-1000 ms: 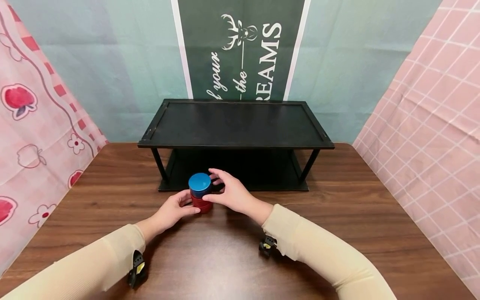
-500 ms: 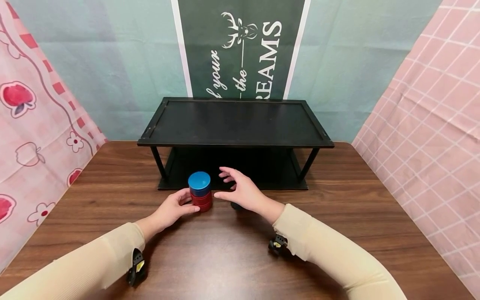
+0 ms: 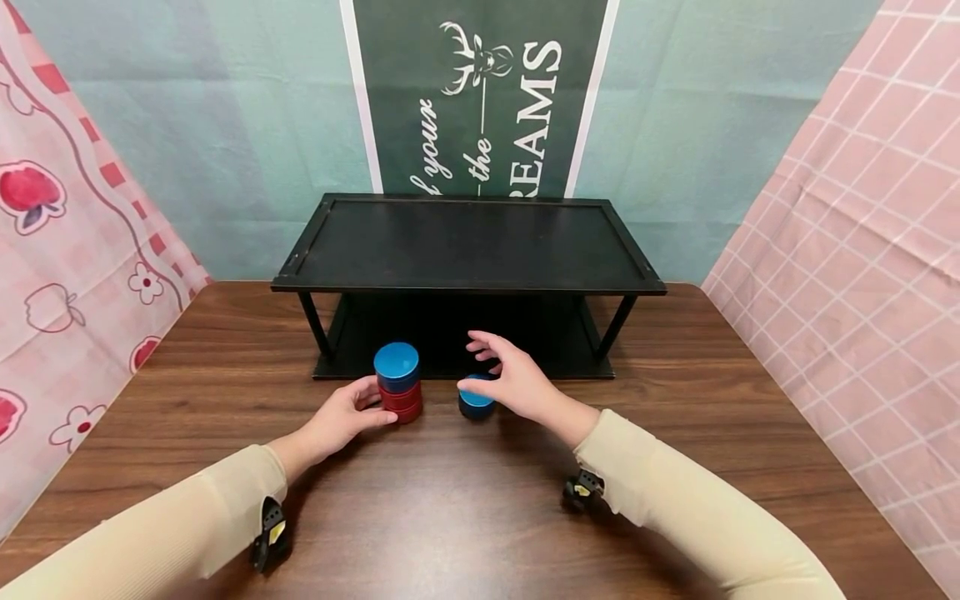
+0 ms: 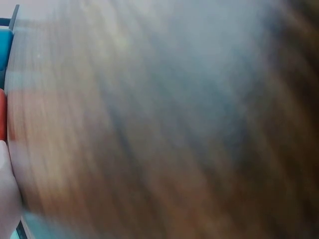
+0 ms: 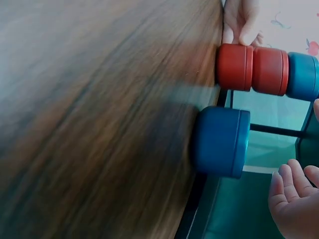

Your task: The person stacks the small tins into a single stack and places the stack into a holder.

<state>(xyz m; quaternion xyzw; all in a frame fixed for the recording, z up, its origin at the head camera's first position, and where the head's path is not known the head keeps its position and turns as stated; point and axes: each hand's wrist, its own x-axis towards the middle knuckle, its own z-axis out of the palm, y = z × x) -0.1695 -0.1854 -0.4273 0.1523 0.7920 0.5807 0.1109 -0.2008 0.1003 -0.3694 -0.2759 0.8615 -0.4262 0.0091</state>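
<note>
Three small round tins stand stacked near the shelf's front: two red tins point(image 3: 402, 402) below, one blue tin point(image 3: 397, 367) on top. My left hand point(image 3: 337, 419) holds the stack from the left, thumb in front and fingers around the side. In the right wrist view, its fingertips are at the bottom red tin point(image 5: 234, 67). A second blue tin point(image 3: 476, 407) stands alone on the table to the right of the stack. Over it hovers my right hand point(image 3: 517, 379), fingers loosely bent and apart, partly covering the tin in the head view. The right wrist view shows nothing in that hand.
Behind the tins stands a black two-level shelf point(image 3: 472, 246) with thin side posts. The wooden table point(image 3: 450, 508) stretches in front and to both sides. Patterned pink cloths point(image 3: 847, 292) hang left and right, and a green curtain point(image 3: 675, 125) closes the back.
My right hand has drawn away from the stack to the right, and the lone blue tin has come into view under it. My left hand stays at the stack.
</note>
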